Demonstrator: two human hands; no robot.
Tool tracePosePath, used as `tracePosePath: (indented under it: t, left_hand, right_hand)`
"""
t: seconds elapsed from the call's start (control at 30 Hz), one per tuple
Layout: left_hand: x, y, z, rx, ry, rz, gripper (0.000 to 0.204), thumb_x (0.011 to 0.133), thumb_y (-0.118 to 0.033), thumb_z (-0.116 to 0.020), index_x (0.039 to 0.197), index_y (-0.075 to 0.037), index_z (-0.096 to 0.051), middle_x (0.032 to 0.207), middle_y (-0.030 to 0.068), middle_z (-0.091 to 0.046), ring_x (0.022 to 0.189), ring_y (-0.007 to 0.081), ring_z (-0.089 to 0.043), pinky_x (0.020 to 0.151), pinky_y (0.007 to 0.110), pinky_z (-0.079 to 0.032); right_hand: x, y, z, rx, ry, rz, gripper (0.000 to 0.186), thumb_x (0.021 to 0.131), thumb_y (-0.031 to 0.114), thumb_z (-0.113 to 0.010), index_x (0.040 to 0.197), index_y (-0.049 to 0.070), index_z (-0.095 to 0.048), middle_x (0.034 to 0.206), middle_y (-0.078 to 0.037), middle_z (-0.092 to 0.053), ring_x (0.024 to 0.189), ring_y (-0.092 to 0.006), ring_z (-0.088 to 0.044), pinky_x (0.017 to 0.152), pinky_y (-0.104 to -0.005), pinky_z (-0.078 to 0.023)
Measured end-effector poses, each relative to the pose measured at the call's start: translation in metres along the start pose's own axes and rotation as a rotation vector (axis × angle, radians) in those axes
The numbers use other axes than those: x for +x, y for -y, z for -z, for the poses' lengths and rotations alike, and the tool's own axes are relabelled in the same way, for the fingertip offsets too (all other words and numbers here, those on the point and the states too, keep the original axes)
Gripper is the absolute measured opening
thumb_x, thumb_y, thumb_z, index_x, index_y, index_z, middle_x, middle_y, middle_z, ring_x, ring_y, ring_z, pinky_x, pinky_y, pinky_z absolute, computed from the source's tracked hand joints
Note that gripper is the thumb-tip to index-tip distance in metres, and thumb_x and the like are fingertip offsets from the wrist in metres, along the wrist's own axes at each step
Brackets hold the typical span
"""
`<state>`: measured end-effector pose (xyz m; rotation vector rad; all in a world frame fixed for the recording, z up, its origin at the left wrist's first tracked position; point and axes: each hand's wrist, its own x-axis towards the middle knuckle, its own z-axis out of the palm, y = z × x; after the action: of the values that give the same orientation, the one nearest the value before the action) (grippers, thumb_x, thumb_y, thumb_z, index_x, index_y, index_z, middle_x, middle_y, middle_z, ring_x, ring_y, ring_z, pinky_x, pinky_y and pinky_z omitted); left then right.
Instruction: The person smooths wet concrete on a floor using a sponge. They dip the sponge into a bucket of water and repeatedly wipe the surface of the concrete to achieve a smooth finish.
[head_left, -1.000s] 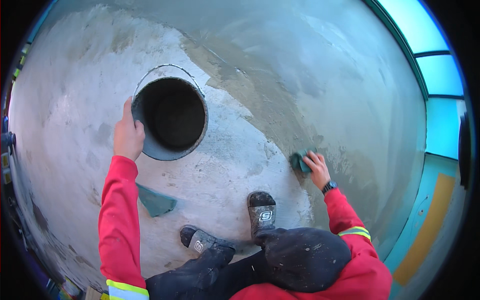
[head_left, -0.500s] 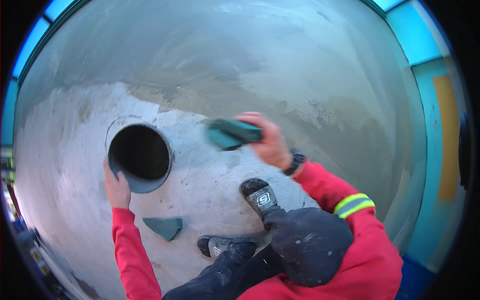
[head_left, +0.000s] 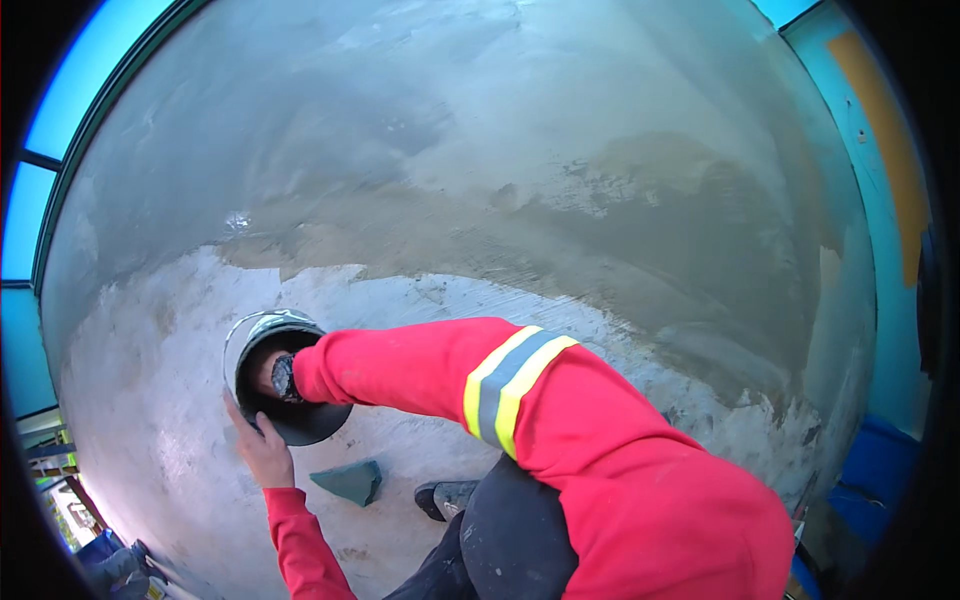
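Observation:
A dark round bucket (head_left: 306, 428) stands on the pale floor at left, its mouth tipped somewhat towards me. My left hand (head_left: 266, 456) grips its near left rim, the thumb lying over the edge. My right arm reaches across from the right, and my right hand (head_left: 262, 372) is down inside the bucket up to its dark wristwatch (head_left: 285, 378). The fingers of that hand are hidden, so whatever they hold does not show. A dark green wedge-shaped piece, perhaps foam (head_left: 350, 482), lies on the floor just right of my left wrist.
Wet grey, smeared coating (head_left: 480, 220) covers the far floor, with a ragged border against the pale dry part (head_left: 150, 400). My shoe (head_left: 440, 497) and dark-clothed knee are close by. Blue-green walls (head_left: 860, 200) rise at both sides. A blue item (head_left: 875, 480) sits at right.
My right hand has swung left and down into the bucket; the green block it held is out of sight. The bucket tilts slightly more, and my view has shifted.

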<state>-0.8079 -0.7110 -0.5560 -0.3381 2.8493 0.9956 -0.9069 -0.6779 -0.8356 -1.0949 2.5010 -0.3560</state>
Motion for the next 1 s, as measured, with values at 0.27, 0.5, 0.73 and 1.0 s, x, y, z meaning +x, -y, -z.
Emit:
tracePosePath:
  t: [0.27,0.5,0.73,1.0]
  left_hand:
    - [-0.022,0.119,0.082,0.157,-0.228,0.037,0.060,0.090,-0.004,-0.047,0.146,-0.009,-0.026,0.128,0.0275,-0.051,0.113,0.0413,-0.054,0.095,0.041,-0.040]
    - [-0.019,0.112,0.072,0.066,-0.178,0.016,0.059,0.091,-0.006,-0.046,0.146,-0.007,-0.025,0.135,0.0275,-0.045,0.122,0.0414,-0.047,0.099,0.041,-0.037]
    - [-0.015,0.105,0.066,0.102,-0.167,-0.053,0.057,0.092,-0.006,-0.044,0.146,-0.006,-0.025,0.139,0.0272,-0.040,0.124,0.0412,-0.044,0.101,0.042,-0.036]
    - [-0.015,0.109,0.071,0.186,-0.169,-0.123,0.056,0.092,-0.005,-0.043,0.145,-0.005,-0.026,0.144,0.0251,-0.035,0.130,0.0385,-0.038,0.106,0.040,-0.032]
  right_hand:
    - [0.063,0.132,0.022,0.404,0.164,0.156,0.040,0.089,0.032,-0.051,0.124,0.016,-0.059,0.133,-0.003,-0.053,0.121,-0.0167,-0.049,0.102,-0.0345,-0.038]
    - [0.027,0.120,0.014,0.571,0.290,0.072,0.041,0.091,0.035,-0.047,0.126,0.017,-0.058,0.136,-0.001,-0.050,0.125,-0.0170,-0.045,0.107,-0.0344,-0.033]
    - [0.015,0.114,0.032,0.529,0.258,0.090,0.042,0.091,0.035,-0.047,0.128,0.017,-0.056,0.138,-0.002,-0.048,0.127,-0.0181,-0.044,0.108,-0.0350,-0.031]
    - [0.006,0.110,0.039,0.505,0.229,0.081,0.043,0.092,0.035,-0.047,0.130,0.016,-0.054,0.139,-0.003,-0.046,0.128,-0.0193,-0.042,0.109,-0.0356,-0.030]
